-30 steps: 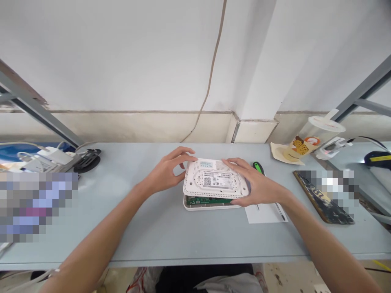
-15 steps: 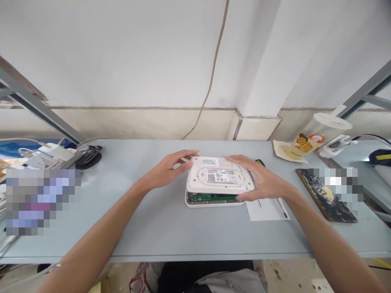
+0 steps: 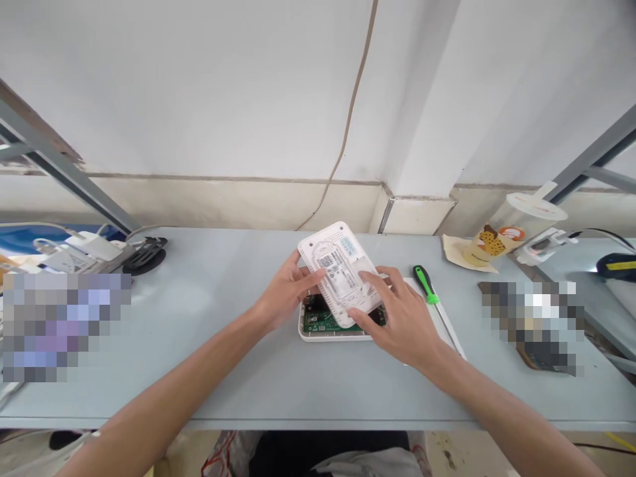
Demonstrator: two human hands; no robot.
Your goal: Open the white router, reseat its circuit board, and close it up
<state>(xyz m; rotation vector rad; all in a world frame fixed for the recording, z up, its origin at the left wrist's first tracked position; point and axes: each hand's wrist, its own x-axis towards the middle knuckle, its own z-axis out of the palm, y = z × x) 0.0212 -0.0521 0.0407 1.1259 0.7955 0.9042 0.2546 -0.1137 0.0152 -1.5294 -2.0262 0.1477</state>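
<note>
A white plastic back cover (image 3: 342, 275) with a printed label is held up and turned at an angle. My left hand (image 3: 285, 291) grips its left edge, thumb on top. My right hand (image 3: 405, 315) has thumb and fingers on its right side. Below lies the open white housing (image 3: 335, 338) of the device, a green circuit board (image 3: 314, 322) showing inside it. The cover hides much of the board. Just right of the housing rests a screwdriver (image 3: 426, 285) with a green and black handle, its shaft across a white paper sheet (image 3: 442, 324).
At the back right a printed plastic cup (image 3: 507, 232) stands on a brown napkin (image 3: 454, 250). A partly blurred dark flat object (image 3: 544, 354) lies at the right. White adapters and cables (image 3: 94, 246) crowd the left. A wall bounds the table's back.
The cover has been lifted off the housing and rotated, exposing more of the circuit board. My left hand has closed on its edge. The screwdriver has come into fuller view.
</note>
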